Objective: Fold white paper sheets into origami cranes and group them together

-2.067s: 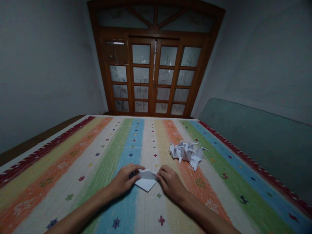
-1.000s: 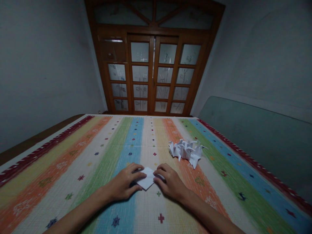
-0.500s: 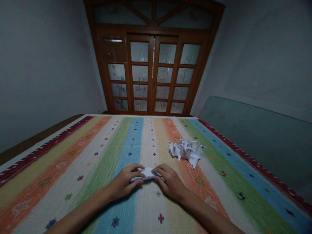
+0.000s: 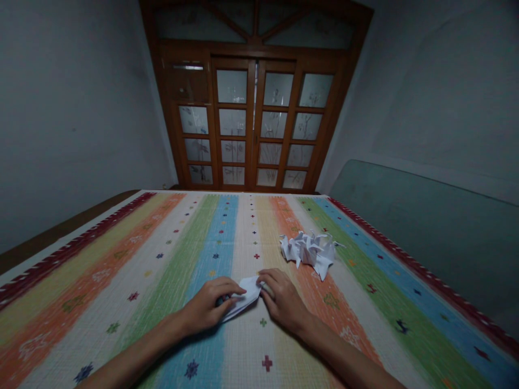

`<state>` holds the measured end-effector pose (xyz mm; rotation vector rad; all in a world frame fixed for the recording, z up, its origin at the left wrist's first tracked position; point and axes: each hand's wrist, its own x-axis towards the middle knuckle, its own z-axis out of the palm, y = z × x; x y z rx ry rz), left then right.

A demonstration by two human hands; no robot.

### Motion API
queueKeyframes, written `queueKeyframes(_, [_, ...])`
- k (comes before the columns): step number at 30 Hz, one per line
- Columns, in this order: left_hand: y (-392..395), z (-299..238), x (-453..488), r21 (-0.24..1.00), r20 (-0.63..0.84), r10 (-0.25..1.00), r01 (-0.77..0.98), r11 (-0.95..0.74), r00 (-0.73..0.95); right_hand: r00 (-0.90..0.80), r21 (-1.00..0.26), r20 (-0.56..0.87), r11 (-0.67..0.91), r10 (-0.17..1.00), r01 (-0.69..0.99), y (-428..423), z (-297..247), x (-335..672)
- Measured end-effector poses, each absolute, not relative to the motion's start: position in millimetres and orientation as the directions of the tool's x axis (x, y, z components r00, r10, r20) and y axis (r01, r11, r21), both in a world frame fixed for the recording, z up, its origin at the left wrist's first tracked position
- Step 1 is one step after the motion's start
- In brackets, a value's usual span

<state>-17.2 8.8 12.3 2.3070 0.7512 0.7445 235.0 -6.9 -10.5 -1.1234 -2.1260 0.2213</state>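
A folded piece of white paper point(image 4: 248, 292) is held low over the striped tablecloth, tilted with its right end farther from me. My left hand point(image 4: 214, 301) grips its near left end, with the thumb below and the fingers over the top. At the far right end, the thumb and fingers of my right hand point(image 4: 280, 296) pinch the paper. Part of the sheet is hidden behind the fingers of both hands. Beyond my right hand lies a cluster of white folded-paper figures point(image 4: 310, 251) with pointed tips, pressed close together.
A striped tablecloth point(image 4: 162, 281) with small motifs covers the table. Along the right side stands a greenish panel point(image 4: 405, 210). Wooden doors with glass panes point(image 4: 255, 124) rise past the far edge, between pale walls point(image 4: 73, 108).
The folded paper has turned from lying level across to slanting, its left end now nearer to me. My left hand's fingers have shifted on it. The paper figures have not moved.
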Motion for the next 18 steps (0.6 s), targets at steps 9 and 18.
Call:
queueKeyframes(9, [7.0, 12.6, -13.9, 0.664, 0.279, 0.675, 0.371, -0.649, 0.683, -0.272, -0.582, 0.447, 0.508, 0.852, 0.635, -13.2, -10.0, 227.5])
queueKeyframes(18, [0.0, 12.6, -2.8, 0.646, 0.307, 0.705, 0.405, -0.648, 0.639, -0.288, -0.609, 0.451, 0.527, 0.845, 0.593, -20.4, -8.3, 216.5])
